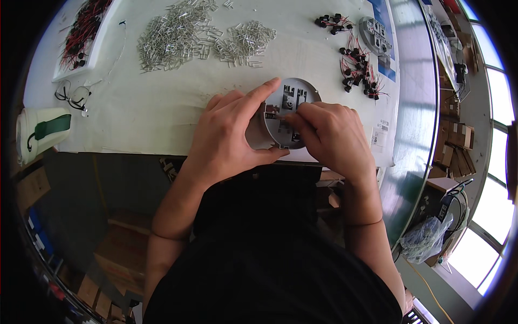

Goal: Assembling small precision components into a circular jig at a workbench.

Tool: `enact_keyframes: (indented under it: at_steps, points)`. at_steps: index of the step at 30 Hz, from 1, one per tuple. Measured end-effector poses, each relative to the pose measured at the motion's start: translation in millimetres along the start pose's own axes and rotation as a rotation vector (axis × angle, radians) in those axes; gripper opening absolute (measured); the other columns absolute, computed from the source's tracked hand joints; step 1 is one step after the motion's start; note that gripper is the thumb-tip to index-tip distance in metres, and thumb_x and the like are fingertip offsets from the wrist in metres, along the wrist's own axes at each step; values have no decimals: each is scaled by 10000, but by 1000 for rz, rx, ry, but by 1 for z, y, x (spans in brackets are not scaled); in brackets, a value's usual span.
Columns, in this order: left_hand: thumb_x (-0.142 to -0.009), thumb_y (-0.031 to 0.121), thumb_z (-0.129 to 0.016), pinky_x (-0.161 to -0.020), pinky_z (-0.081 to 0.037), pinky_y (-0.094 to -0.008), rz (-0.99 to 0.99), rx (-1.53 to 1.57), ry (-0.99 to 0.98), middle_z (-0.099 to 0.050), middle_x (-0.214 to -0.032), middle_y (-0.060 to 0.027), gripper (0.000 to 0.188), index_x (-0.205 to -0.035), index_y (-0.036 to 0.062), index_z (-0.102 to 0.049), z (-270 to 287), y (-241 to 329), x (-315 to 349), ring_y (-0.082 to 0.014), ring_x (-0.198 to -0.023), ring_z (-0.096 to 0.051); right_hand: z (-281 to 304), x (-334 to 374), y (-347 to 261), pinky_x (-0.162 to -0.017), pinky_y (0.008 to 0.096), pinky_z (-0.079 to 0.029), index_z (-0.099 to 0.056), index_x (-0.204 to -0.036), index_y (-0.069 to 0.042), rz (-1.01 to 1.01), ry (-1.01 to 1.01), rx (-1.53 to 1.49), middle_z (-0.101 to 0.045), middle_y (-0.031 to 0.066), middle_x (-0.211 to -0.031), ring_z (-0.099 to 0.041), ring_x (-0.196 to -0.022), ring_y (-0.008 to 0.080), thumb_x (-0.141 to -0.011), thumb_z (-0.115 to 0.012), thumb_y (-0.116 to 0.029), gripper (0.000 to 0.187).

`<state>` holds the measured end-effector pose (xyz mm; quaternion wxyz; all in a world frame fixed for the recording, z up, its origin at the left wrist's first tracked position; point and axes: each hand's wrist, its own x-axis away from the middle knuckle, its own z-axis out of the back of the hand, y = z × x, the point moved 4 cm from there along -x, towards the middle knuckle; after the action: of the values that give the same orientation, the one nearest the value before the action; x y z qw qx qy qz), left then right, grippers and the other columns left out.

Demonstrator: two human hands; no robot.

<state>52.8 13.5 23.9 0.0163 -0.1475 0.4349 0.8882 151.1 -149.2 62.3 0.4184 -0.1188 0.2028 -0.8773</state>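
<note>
A round grey plastic housing point(278, 99) with dark slots and fittings inside stands near the table's front edge. My left hand point(224, 129) grips it from the left, thumb at the near rim and index finger at the far rim. My right hand point(339, 135) reaches over its right side, with thumb and index finger pinched together inside the housing. Whatever lies between those fingertips is too small or hidden to name. Brown and dark pieces sit at the housing's left wall, close to the right fingertips.
Piles of small U-shaped metal pins point(175, 38) lie at the back. Small black round parts with red wires point(356, 65) are scattered at the right, near a second grey housing point(374, 35). A white tray point(100, 40), glasses point(75, 97) and a white-and-green container point(46, 132) occupy the left.
</note>
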Motion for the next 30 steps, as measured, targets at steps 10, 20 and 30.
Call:
enact_keyframes:
  at_steps: [10, 20, 30]
  points:
    - [-648, 302, -992, -935, -512, -424, -36, -3, 29, -707, -935, -45, 1019, -1555, 120, -565, -2, 1, -1, -234, -891, -677, 6, -3, -22, -605, 513, -497, -661, -780, -51, -53, -58, 107, -671, 151, -718, -648, -673, 419, -991, -724, -227, 282]
    - [-658, 329, -989, -951, -519, -429, -10, -3, 1, -698, -934, -53, 1017, -1562, 137, -564, -1, -2, 2, -244, -903, -678, 13, -7, -26, -617, 512, -515, -687, -764, -50, -56, -114, 178, -681, 153, -696, -666, -666, 408, -1011, -706, -268, 330]
    - [-660, 326, -987, -947, -519, -427, -29, -14, 10, -701, -931, -52, 1020, -1569, 148, -559, -1, -2, 4, -240, -901, -674, 13, -8, -28, -617, 516, -515, -700, -776, -49, -77, -133, 188, -679, 165, -696, -666, -672, 416, -1017, -702, -285, 338]
